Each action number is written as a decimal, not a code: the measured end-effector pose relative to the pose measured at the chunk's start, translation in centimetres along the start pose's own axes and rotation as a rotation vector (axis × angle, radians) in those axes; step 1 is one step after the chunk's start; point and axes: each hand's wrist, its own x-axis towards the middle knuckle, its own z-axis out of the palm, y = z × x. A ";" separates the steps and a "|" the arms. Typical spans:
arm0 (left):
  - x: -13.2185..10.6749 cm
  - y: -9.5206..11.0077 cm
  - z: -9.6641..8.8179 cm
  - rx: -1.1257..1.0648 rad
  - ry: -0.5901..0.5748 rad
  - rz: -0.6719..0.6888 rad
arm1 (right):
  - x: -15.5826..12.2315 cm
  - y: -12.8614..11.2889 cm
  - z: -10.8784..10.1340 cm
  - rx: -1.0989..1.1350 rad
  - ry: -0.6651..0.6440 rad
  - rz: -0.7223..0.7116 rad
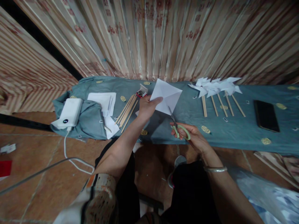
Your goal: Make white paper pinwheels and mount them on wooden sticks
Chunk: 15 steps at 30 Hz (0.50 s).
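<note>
Partly covered paper [172, 94], scissors [175, 124] indistinct at tips

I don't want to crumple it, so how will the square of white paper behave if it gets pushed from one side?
The white paper should probably hold fairly flat under a light push, as it juts from the left hand without much droop. A harder push would likely bend it along the faint creases crossing it. It's likely light, looking thin.
</note>
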 end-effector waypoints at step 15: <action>0.3 -0.9 -0.1 0.026 -0.029 0.024 | -0.1 0.1 -0.2 0.002 -0.003 0.010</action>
